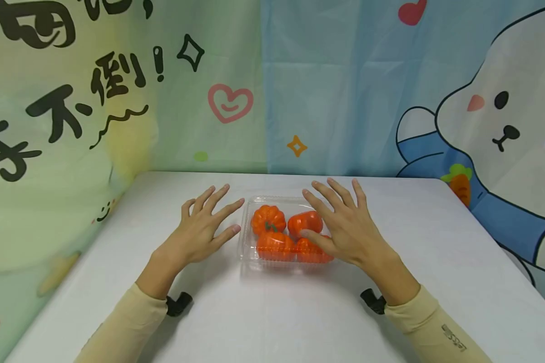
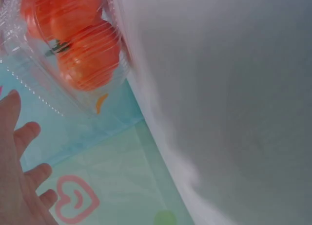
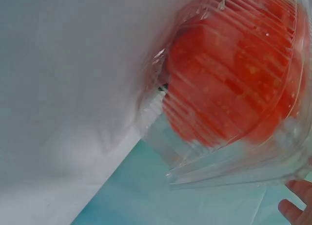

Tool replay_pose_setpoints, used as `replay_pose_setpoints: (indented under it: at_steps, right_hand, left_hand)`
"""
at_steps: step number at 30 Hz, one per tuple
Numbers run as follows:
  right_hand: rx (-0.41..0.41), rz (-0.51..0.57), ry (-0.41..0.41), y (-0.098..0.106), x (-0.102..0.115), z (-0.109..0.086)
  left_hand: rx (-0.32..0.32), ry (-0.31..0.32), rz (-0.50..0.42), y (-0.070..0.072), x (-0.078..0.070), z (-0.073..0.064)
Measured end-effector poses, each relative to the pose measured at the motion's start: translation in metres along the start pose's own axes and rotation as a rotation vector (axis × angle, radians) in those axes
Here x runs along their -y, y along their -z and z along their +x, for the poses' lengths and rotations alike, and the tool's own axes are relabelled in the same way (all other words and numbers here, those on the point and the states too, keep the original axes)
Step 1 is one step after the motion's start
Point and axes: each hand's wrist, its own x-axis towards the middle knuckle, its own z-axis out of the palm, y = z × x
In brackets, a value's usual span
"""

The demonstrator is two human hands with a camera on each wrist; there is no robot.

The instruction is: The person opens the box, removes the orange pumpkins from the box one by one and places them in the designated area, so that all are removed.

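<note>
A clear plastic box [image 1: 247, 252] sits on the table with several orange-red tomatoes [image 1: 276, 246] inside. One ribbed tomato [image 1: 268, 219] at the back left shows a green stem. My left hand [image 1: 204, 224] is just left of the box, fingers spread and holding nothing. Over the box's right side, my right hand [image 1: 349, 222] has its fingers spread too, and it partly covers the tomatoes there. In the left wrist view the box's ridged wall and a tomato [image 2: 90, 57] appear beside my fingers [image 2: 36, 176]. The right wrist view shows my fingertips [image 3: 290, 210] near the box's edge.
The table [image 1: 272, 312] is white. Behind it hangs a printed cloth [image 1: 309, 91] with cartoon figures and lettering, which runs along the table's far edge. A black strap piece [image 1: 179, 304] shows at my left wrist, another [image 1: 373, 301] at my right.
</note>
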Motion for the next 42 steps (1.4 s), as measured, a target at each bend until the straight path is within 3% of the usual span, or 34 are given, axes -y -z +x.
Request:
replay_pose_setpoints:
  at_steps: [29, 42]
  right_hand:
    - [-0.049, 0.022, 0.085, -0.004, 0.021, 0.01]
    - [-0.021, 0.033, 0.078, -0.004, 0.027, 0.01]
  left_hand:
    - [0.056, 0.051, -0.077, 0.001, 0.0, -0.008]
    - [0.071, 0.058, -0.117, -0.001, -0.001, -0.008]
